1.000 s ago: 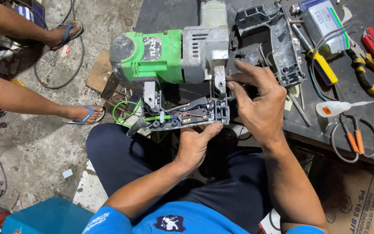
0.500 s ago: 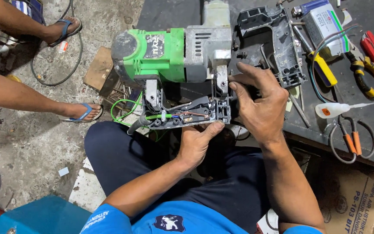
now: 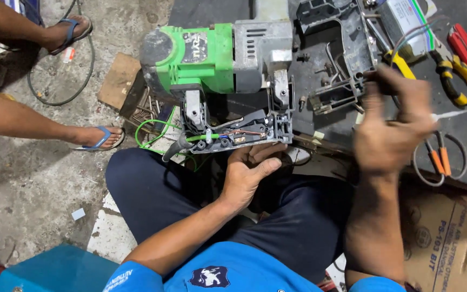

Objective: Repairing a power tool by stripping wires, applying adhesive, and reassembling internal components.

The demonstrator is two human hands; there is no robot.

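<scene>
Cardboard box (image 3: 449, 238) beside right hand (image 3: 393, 132)

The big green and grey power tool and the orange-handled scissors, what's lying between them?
In the head view, a black plastic housing shell lies between the green and grey power tool and the orange-handled scissors; the blurred right hand hovers there too.
</scene>
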